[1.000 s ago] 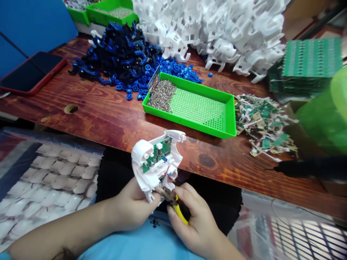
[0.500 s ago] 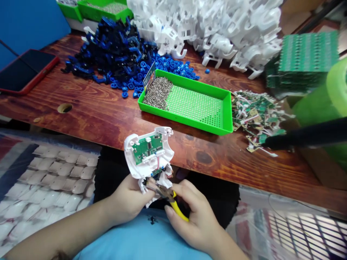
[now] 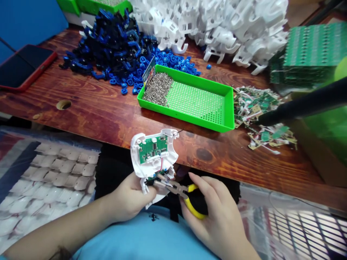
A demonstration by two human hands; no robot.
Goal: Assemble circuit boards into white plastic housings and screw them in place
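Note:
A white plastic housing (image 3: 146, 169) with a green circuit board (image 3: 146, 151) set inside is gripped at its lower end by my left hand (image 3: 128, 200). A short red wire runs down from the board toward the narrow part of the housing. Wrapped around yellow handles, my right hand (image 3: 217, 213) holds a pair of pliers (image 3: 179, 191). The handles are spread, and the metal jaws point left into the lower opening of the housing, beside my left thumb. What exactly lies at the jaw tips is too small to make out.
On the wooden table (image 3: 97, 104) stands a green tray (image 3: 187, 117) with small metal screws. Behind it lie blue buttons (image 3: 173, 61), dark blue parts (image 3: 108, 47) and white housings (image 3: 217, 29). Small wired boards (image 3: 265, 104) lie right, near a black bar (image 3: 303, 99). A phone (image 3: 24, 66) lies left.
My right hand has moved right and the pliers' handles have spread wider. The housing in my left hand has shifted slightly right. The black bar sits higher in view.

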